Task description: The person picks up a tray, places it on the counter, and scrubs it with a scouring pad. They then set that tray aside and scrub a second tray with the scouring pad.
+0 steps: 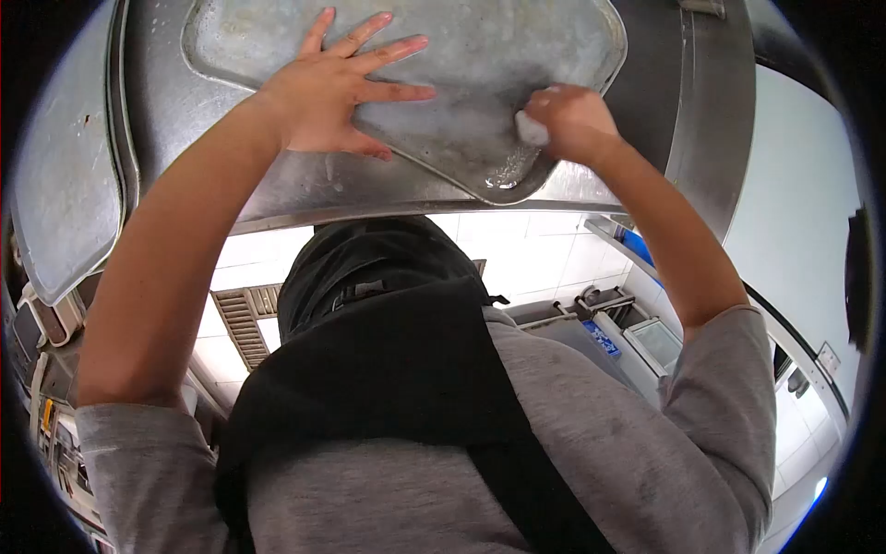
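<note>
A wet metal tray (443, 120) with a raised rim lies on the steel counter, turned so one corner points towards me. My left hand (341, 92) is spread flat on the tray's left part, fingers apart, holding nothing. Near the right edge of the tray, my right hand (572, 120) is closed around a whitish pad (532, 129) pressed to the surface. Suds and water drops show at the near corner below it. The fingers of my right hand are partly blurred.
Another metal tray (69, 175) lies at the left. The steel counter's front edge (369, 210) runs close before my body. Below on the right are a grey bin-like unit and shelves; a floor grate (242, 319) shows at the lower left.
</note>
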Available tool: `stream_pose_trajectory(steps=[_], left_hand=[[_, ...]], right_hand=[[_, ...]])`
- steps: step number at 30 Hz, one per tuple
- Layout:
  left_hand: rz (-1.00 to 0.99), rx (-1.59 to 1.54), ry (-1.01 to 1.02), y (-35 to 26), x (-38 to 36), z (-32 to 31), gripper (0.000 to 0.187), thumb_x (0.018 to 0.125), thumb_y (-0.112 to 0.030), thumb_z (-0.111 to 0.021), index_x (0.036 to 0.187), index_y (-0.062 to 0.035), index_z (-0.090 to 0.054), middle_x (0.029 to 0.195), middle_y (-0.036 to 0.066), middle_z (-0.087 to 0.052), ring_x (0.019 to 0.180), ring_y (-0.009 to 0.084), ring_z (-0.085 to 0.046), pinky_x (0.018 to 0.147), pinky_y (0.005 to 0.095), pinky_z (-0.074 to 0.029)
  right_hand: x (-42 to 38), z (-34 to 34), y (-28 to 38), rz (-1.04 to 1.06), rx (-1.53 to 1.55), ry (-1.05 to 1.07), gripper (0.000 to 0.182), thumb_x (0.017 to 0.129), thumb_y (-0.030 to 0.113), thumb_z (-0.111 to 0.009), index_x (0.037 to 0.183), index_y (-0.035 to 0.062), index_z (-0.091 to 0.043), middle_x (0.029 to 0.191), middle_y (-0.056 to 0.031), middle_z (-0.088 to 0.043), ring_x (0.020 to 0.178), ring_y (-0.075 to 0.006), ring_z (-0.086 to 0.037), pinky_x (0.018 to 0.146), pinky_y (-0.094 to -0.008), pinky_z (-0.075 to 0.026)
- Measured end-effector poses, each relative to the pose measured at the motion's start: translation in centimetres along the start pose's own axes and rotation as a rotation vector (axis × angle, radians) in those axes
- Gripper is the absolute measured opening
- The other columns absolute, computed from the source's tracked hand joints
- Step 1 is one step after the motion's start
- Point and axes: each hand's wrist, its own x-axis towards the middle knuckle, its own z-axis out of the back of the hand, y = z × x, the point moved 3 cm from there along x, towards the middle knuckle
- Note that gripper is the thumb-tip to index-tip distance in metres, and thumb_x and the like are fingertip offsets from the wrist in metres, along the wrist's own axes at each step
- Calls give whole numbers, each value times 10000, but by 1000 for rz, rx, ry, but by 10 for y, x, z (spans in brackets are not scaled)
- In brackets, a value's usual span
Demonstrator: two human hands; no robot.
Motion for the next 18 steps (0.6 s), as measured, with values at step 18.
stream_pose_trajectory(steps=[18], left_hand=[[4, -25, -28, -2, -3, -6, 824, 624, -538, -804, 1382, -472, -487, 1620, -73, -188, 1509, 280, -95, 1174, 643, -46]], right_hand=[[-16, -30, 26, -208, 95, -146, 311, 639, 204, -780, 936, 160, -695, 942, -33, -695, 896, -258, -673, 714, -398, -549]])
